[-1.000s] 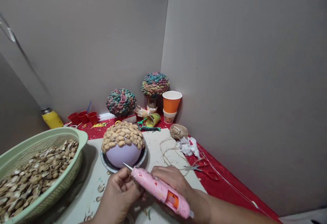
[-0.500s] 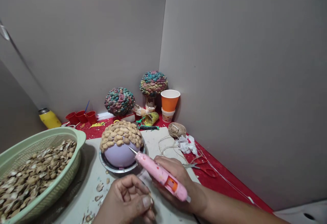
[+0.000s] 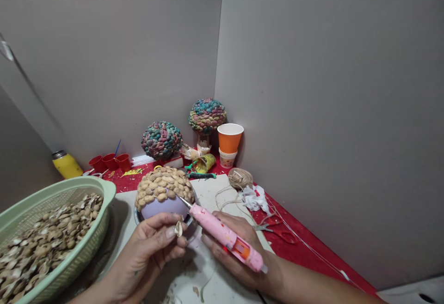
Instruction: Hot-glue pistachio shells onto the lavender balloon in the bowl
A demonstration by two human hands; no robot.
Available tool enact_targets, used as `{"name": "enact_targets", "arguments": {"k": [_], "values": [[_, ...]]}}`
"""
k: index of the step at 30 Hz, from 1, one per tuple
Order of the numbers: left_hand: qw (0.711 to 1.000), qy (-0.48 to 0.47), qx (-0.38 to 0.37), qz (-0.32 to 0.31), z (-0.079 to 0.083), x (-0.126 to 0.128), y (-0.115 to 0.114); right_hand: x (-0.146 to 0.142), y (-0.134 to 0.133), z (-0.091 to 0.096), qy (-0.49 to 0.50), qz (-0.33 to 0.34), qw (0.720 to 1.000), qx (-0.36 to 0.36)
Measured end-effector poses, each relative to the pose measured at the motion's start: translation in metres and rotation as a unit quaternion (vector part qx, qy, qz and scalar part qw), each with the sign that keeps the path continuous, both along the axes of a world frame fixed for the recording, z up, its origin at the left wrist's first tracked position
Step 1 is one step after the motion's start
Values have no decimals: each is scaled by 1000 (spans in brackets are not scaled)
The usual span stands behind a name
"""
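Between the thumb and fingers of my left hand [image 3: 152,244] is a peanut shell half [image 3: 178,229], its pale hollow side showing. My right hand [image 3: 239,244] grips a pink glue gun [image 3: 222,234], whose metal nozzle points up and left. Just beyond both hands, a lilac ball [image 3: 156,207] rests in a metal bowl [image 3: 138,216]. Peanut shells [image 3: 163,184] cover the ball's upper part, while its lower front is bare. The nozzle tip overlaps the ball's right side in view; I cannot tell whether it touches.
A green basket [image 3: 110,191] of peanut shells stands at left. Behind are two colourful shell-covered balls [image 3: 162,140], red cups [image 3: 123,161], a yellow bottle [image 3: 67,164] and an orange cup [image 3: 230,138]. Twine [image 3: 240,178] and scissors [image 3: 280,232] lie at right. Grey panels enclose the back.
My left hand has risen toward the ball, bringing the shell half into plain sight. The glue gun has shifted slightly right, still in my right hand.
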State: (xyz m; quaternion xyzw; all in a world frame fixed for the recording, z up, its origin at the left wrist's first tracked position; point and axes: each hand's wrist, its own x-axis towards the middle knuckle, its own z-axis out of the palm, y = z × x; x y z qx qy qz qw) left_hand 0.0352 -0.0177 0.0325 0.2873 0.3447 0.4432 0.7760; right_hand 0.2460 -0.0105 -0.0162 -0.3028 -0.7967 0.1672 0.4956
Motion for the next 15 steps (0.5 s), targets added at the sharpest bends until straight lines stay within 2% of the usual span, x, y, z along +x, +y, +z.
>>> {"name": "enact_targets", "arguments": {"k": [5, 8, 15], "values": [[1000, 3, 5, 10, 4, -2, 2, -1, -1, 10, 10, 46, 998, 52], [999, 6, 34, 8, 10, -5, 3, -1, -4, 17, -1, 53, 996, 77], [995, 25, 99, 9, 10, -8, 4, -3, -3, 12, -10, 32, 990, 139]]}}
